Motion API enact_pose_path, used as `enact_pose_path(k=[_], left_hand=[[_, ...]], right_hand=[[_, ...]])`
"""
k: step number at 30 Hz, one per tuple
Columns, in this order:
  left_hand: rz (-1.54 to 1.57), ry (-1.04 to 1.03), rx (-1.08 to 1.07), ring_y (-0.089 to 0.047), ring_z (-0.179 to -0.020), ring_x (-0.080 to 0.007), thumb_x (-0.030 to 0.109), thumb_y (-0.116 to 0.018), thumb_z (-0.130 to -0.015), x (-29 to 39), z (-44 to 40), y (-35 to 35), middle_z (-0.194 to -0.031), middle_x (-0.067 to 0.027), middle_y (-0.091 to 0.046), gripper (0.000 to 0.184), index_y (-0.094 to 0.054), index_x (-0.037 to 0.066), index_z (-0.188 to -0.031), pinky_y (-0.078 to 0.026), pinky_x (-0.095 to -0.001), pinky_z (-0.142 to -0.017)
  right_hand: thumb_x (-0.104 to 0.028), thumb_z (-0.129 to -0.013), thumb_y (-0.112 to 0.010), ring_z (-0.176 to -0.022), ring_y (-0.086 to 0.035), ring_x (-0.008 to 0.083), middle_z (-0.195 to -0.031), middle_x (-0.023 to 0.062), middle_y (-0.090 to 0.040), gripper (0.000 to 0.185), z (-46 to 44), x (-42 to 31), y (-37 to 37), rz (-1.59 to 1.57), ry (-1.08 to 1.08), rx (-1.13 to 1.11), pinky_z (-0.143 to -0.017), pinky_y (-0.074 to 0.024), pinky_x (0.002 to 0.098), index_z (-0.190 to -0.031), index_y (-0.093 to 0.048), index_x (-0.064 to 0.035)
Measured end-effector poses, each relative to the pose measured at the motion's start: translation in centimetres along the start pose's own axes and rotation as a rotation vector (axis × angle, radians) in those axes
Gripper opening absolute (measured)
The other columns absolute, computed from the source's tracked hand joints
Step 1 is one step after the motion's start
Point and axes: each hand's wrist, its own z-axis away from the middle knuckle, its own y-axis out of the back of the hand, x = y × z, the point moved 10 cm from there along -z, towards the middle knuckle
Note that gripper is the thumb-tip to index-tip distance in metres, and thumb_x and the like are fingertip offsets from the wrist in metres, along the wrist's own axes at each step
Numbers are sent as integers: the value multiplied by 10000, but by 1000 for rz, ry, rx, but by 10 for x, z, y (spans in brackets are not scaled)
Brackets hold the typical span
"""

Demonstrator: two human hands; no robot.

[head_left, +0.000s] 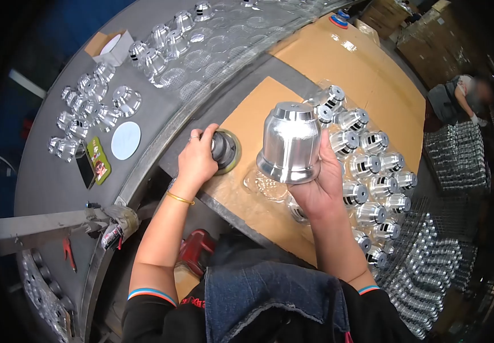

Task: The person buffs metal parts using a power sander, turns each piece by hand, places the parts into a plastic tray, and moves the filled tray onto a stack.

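Observation:
My right hand (322,191) holds a shiny bell-shaped metal housing (291,140) from below and its right side; the narrow closed end points up and the flared rim faces down. My left hand (196,155) is wrapped round a dark round knob-like piece with a yellowish rim (225,151), resting at the left edge of the cardboard (267,106). The metal housing and this round piece are apart. Beside my right hand, several similar metal housings (367,166) lie in a clear plastic tray. A clear moulded plastic piece (267,186) sits below the held housing.
On the grey table (155,123) at left stand several metal housings (89,106), a white disc (125,140), a phone in a green case (98,160) and an open box (109,48). Another person (464,97) bends over stacked metal parts (457,154) at right.

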Motion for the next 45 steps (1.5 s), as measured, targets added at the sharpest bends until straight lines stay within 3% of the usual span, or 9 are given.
enact_pose_path(k=[12,18,21,22,24,27,38,40,45], left_hand=[[-56,-10,-59,-553,-1006,-354,-26,-595,-605,11,2,-3,-1210,-175,-447,763,-368,232,-1286,-481,-423,-800],[-226,-72,56,-418,-1174,-333,135,-734,-599,42,16,31,-1272,-171,-418,829,-358,209,-1335,-364,-398,-973],[408,-317,105,-494,-1091,-288,147,-743,-649,90,31,68,-1191,-133,-506,684,-461,92,-1269,-403,-378,-931],[403,-314,112,-494,-1091,-288,147,-743,-649,102,38,80,-1191,-133,-506,684,-461,92,-1269,-403,-378,-931],[1158,-261,-315,-503,-1073,-221,116,-728,-710,134,56,72,-1181,-133,-505,700,-388,81,-1321,-405,-363,-933],[1442,-295,-517,-519,-1020,-200,139,-724,-741,173,80,79,-1212,-149,-458,763,-295,45,-1366,-420,-333,-915],[1605,-257,-479,-526,-1037,-203,98,-750,-708,186,86,71,-1203,-135,-448,757,-317,-1,-1322,-445,-309,-881],[1599,-272,-455,-525,-1039,-201,84,-756,-697,184,86,72,-1204,-129,-447,751,-330,5,-1312,-452,-305,-878],[1515,-400,-460,-501,-1079,-198,5,-773,-639,188,90,77,-1233,-123,-422,814,-321,20,-1316,-478,-313,-872]], right_hand=[[-233,-949,-428,-1098,-541,204,-1144,86,-592,303,50,-36,-20,25,161,-90,-986,-401,405,-1148,-526,-26],[-160,-925,-463,-1109,-532,222,-1182,112,-566,323,69,-43,-29,178,192,-136,-985,-396,400,-1208,-478,-5],[-166,-901,-505,-1112,-526,242,-1197,127,-548,382,77,-42,-31,415,258,-67,-975,-399,394,-1238,-448,3],[-174,-888,-528,-1111,-523,253,-1202,131,-540,413,80,-45,-30,568,331,-2,-969,-401,389,-1248,-436,7],[-142,-853,-583,-1105,-523,251,-1180,129,-549,449,84,-42,-41,663,425,-61,-973,-393,383,-1244,-434,19],[-18,-780,-654,-1100,-527,229,-1173,140,-548,511,97,-43,-53,989,626,-144,-947,-422,371,-1238,-433,36],[118,-763,-605,-1019,-588,225,-1093,168,-600,428,117,-24,-62,1469,786,-478,-871,-487,313,-1171,-479,87],[39,-796,-616,-1017,-585,212,-1082,154,-608,365,112,-30,-56,1167,563,-267,-877,-473,321,-1143,-508,76],[-102,-859,-590,-1004,-580,188,-1073,131,-616,292,112,-51,-56,848,340,-250,-919,-424,333,-1095,-559,66]])
